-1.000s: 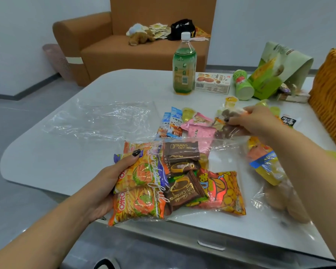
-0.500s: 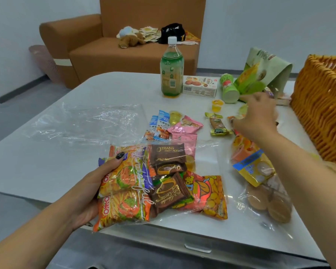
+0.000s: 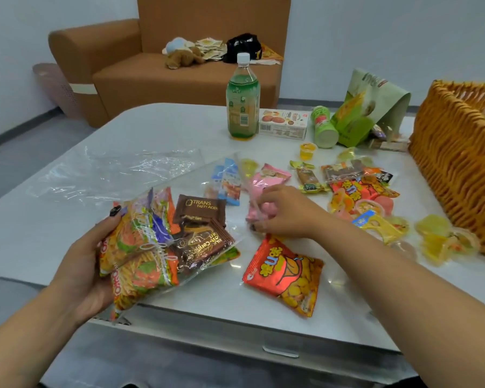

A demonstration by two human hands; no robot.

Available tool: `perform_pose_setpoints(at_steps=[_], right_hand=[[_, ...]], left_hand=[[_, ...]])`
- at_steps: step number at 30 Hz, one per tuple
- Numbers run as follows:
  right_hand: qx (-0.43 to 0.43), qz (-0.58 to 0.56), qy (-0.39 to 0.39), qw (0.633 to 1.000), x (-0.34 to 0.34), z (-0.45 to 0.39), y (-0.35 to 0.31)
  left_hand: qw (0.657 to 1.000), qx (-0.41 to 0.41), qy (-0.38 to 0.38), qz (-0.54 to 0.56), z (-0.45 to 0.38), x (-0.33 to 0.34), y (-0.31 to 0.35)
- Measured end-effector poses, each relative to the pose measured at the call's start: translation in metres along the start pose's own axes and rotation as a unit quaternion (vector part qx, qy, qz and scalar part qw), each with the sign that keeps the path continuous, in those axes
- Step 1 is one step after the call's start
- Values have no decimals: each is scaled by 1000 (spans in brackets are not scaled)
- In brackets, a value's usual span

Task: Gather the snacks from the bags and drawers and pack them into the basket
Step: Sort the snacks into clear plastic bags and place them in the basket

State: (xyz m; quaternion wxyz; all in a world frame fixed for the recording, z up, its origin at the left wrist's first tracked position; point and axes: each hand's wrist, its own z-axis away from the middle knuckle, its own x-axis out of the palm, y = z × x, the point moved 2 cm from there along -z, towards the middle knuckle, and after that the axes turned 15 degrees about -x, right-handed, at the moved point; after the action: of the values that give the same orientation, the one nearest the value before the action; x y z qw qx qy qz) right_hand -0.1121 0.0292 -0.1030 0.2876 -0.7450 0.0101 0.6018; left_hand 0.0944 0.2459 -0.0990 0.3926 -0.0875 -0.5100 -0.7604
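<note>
Right hand (image 3: 284,212) came back, now pinching a pink packet (image 3: 259,211).

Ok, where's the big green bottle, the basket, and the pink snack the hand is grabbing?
green bottle (image 3: 242,107): head view, on its label.
basket (image 3: 457,163): head view, on its woven side wall.
pink snack (image 3: 256,211): head view, on the wrapper left of the right hand's fingers.

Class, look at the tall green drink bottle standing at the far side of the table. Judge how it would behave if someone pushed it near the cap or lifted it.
The green bottle stands tall on a narrow base, so a push near its white cap would probably tip it. It looks nearly full, so it is likely heavy for its size. Once on its side, its round body could roll across the smooth table.
</note>
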Motion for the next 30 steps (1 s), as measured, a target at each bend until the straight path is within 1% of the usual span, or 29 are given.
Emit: perform_pose_setpoints(at_steps=[5,9,12,14,17,18,19,21,23,25,26,28,30], right_hand=[[52,26,51,997,-23,15,18],[76,22,160,984,-31,25,34],[75,5,221,972,-32,32,37],[83,-22,278,957,-34,36,38],[120,-51,384,914,-46,43,43],[122,-45,408,904,-49,45,43],[108,-25,416,902,-52,47,40],[39,22,390,920,-51,48,32],[-20,26,320,947,-40,46,26],[-35,38,245,968,-24,46,21],[-36,50,224,973,-17,49,16],[-38,60,225,972,-7,54,4],[-36,47,262,963,-5,55,-11]], left_hand=[[999,-1,32,12,6,-11,6],[999,1,35,10,7,-11,7],[999,-2,36,7,7,-7,5],[999,-4,34,8,6,-5,4],[1000,-5,26,6,3,1,3],[1000,-5,23,5,3,4,2],[1000,-1,26,5,3,6,1],[999,10,32,11,2,10,0],[999,18,34,16,2,13,-1],[999,24,31,27,1,15,-3],[999,22,29,30,1,16,-5],[998,24,35,38,4,22,-7],[998,24,37,45,6,28,-9]])
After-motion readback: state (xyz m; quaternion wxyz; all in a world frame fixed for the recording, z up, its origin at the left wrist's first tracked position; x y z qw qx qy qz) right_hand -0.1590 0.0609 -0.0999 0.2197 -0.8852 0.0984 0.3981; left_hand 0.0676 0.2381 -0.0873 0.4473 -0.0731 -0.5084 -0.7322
